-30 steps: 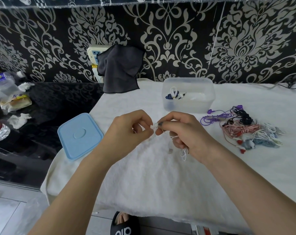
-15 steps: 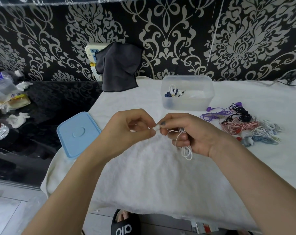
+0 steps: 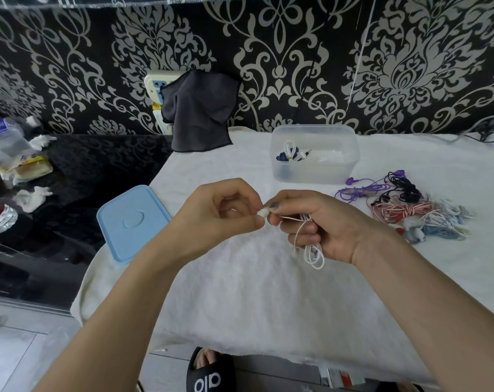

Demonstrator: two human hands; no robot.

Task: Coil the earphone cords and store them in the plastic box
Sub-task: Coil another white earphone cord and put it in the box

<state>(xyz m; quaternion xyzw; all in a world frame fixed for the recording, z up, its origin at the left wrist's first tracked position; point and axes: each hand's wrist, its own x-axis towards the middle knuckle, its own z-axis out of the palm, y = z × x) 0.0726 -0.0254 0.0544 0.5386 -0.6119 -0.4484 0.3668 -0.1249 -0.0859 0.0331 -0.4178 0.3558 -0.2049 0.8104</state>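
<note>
Here, a white earphone cord [image 3: 310, 244] is gripped as a hanging coil in the right hand [image 3: 322, 224], its earbud [image 3: 263, 213] pinched by the left hand [image 3: 223, 213]; the open plastic box [image 3: 313, 168] lies beyond, nearer the right hand

White cord [image 3: 310, 251], light blue lid [image 3: 132, 222], clear box [image 3: 313, 171], black wall with grey swirls [image 3: 296, 52], purple, pink and black cords [image 3: 401, 202]

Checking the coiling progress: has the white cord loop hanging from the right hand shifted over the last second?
Yes. The white cord loop hanging from the right hand has shifted right, toward the pile of earphones, judged against the blue lid.
</note>
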